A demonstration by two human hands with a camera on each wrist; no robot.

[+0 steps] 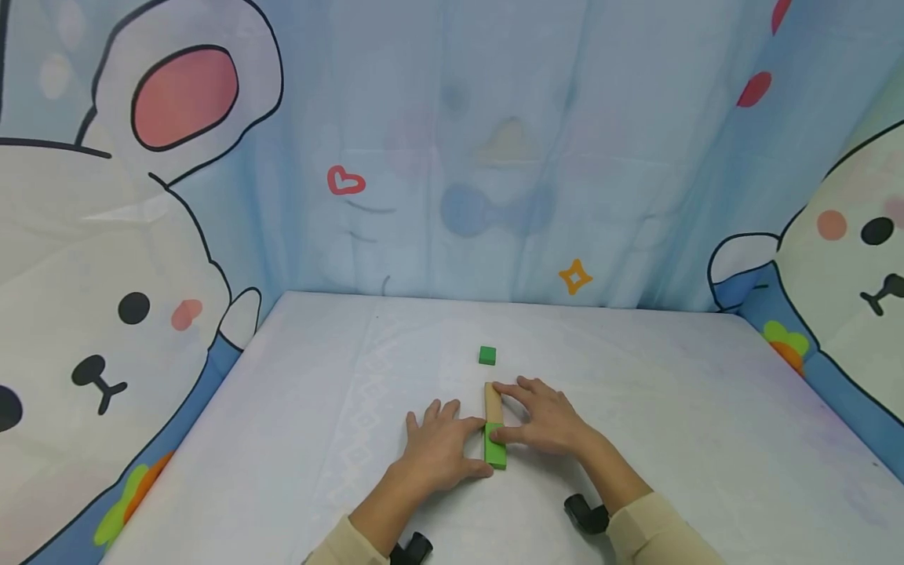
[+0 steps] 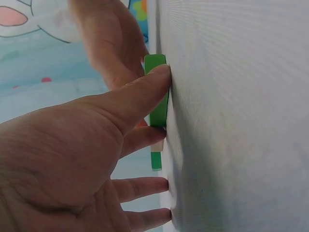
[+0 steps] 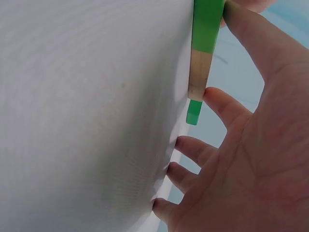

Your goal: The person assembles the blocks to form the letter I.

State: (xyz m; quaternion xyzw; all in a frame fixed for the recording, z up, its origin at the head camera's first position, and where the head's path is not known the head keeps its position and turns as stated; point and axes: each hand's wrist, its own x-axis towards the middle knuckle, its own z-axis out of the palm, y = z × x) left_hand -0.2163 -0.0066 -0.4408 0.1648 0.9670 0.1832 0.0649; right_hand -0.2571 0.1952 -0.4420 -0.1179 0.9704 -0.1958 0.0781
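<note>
A green rectangular block and a plain wooden block lie end to end in a line on the white table. To their left, my left hand touches the green block, with the thumb at its near end and the index fingertip by the seam. My right hand is on the other side, its thumb against the green block and its index fingertip at the wooden block's far end. In the right wrist view, the remaining fingers spread straight down to the cloth.
A small green block sits just beyond the far end of the line. Black wrist-camera mounts show below the forearms. A blue curtain with cartoon prints hangs behind the white-covered table.
</note>
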